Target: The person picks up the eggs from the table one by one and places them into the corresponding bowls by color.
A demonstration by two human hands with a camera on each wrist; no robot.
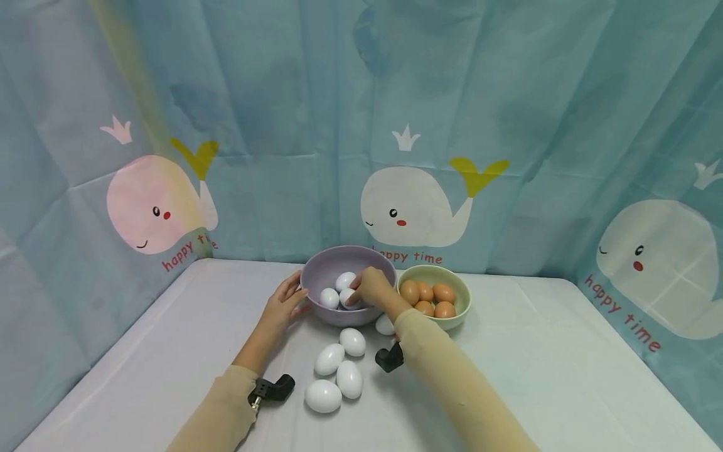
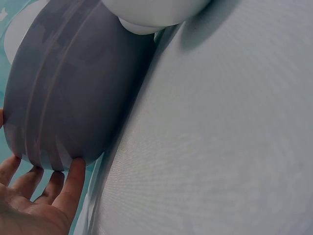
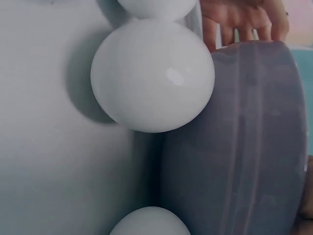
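Left hand [image 1: 285, 306] rests against the outer wall of the purple bowl [image 1: 322, 267], fingers [image 2: 68, 188] straight. Right hand [image 1: 369, 285] is inside the bowl, fingers curled round a white egg [image 1: 348, 297]. The bowl stands on the surface [image 1: 536, 376], beside a green bowl [image 1: 460, 311] of brown eggs [image 1: 427, 298].

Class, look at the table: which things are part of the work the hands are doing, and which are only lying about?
In the work:
purple bowl, steadied by the left hand
white eggs in it, where the right hand reaches
white eggs on the table

Lying about:
green bowl of brown eggs
whale curtain
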